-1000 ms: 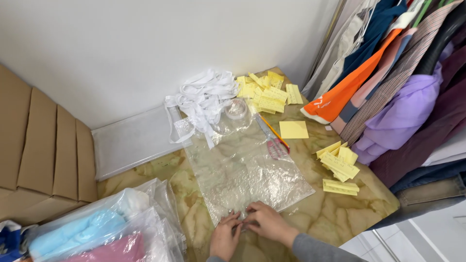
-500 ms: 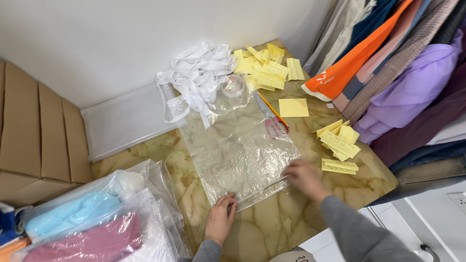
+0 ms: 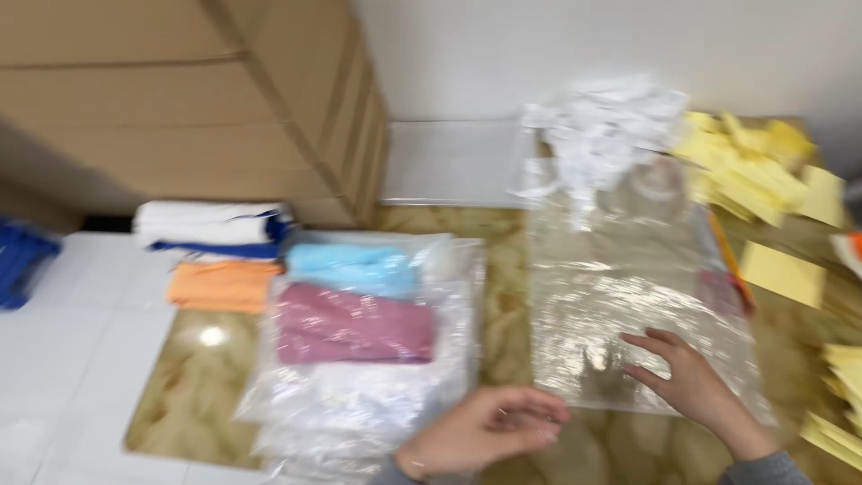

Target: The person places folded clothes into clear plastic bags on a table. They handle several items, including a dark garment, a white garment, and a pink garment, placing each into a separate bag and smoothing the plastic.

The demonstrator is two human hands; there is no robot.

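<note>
Clear plastic bag (image 3: 628, 305): flat on the marbled tabletop, crinkled and shiny, seemingly empty, near edge towards the hands, far end under a heap of white scraps. Stack of filled bags (image 3: 359, 359): to its left, holding folded pink and light blue cloth, glossy, slightly slumped.

A flat clear plastic bag (image 3: 628, 305) lies by bagged blue and pink cloths (image 3: 359, 314), with yellow paper labels (image 3: 745, 166) behind and brown cardboard boxes (image 3: 197, 99) at the back left.

L hand (image 3: 489, 436) loosely curled, palm up; R hand (image 3: 687, 377) flat, fingers spread.
</note>
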